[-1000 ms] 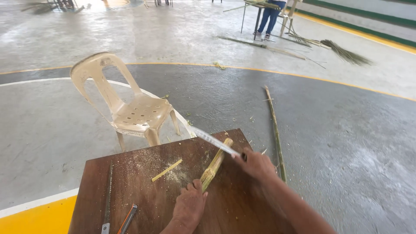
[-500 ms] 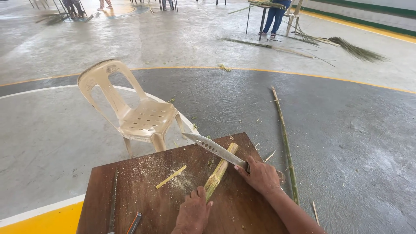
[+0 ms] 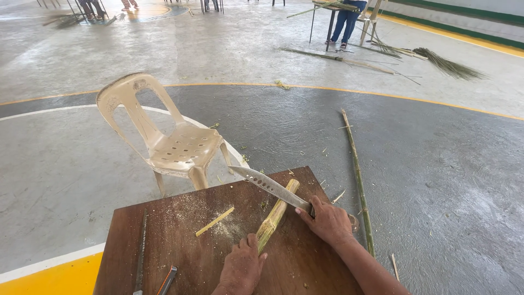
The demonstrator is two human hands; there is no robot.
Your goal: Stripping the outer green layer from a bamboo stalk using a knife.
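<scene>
My right hand (image 3: 328,220) grips the handle of a long knife (image 3: 268,186) whose blade lies across a short bamboo piece (image 3: 277,214) on the brown wooden table (image 3: 180,257). My left hand (image 3: 242,266) holds the near end of that bamboo piece, which lies slanted on the table. A thin bamboo splinter (image 3: 214,221) rests to the left amid pale sawdust.
A saw blade (image 3: 141,246) and a red-handled tool (image 3: 167,279) lie at the table's left. A cream plastic chair (image 3: 164,134) stands beyond the table. A long bamboo pole (image 3: 357,175) lies on the concrete floor to the right. A person (image 3: 347,19) stands far back by a table.
The knife blade has come down from raised above the table to resting across the bamboo piece. The view has shifted closer and slightly right.
</scene>
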